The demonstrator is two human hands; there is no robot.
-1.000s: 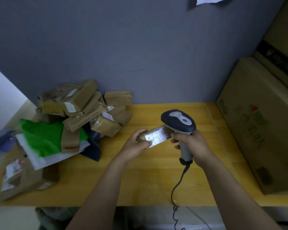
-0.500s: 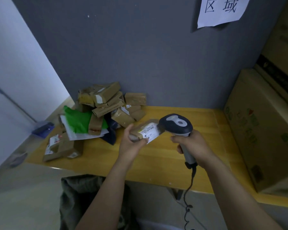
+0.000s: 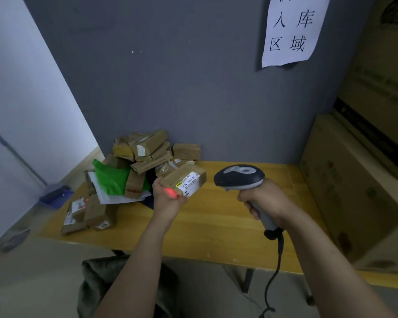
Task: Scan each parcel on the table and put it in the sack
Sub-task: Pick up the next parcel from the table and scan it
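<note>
Left hand (image 3: pixel 168 199) is curled round the near end of a small brown parcel (image 3: pixel 187 177), holding it up off the table (image 3: pixel 216 228) with the white label (image 3: pixel 190 182) tilted towards the right side. Right hand (image 3: pixel 263 201) has a full grip on the handle of the scanner (image 3: pixel 239 177), whose head points left at the parcel with a clear gap between the two. The red spot (image 3: pixel 170 192) from the scanner sits on the left hand's fingers just beside the label rather than on the label itself. The scanner's cable (image 3: pixel 275 274) hangs down past the table's near edge. The rest of the parcels (image 3: pixel 147 150) are heaped in the far left corner against the grey wall (image 3: pixel 193 88), some of them lying on a green bag (image 3: pixel 112 179), and a couple more flat parcels (image 3: pixel 87 214) are along the left edge closer to the near corner. The sack (image 3: pixel 101 281), dark olive, is on the floor below the near edge, under the left forearm. A big cardboard box (image 3: pixel 349 193) fills the right end of the table, and a paper sign (image 3: pixel 292 31) with black characters is stuck to the wall above.
</note>
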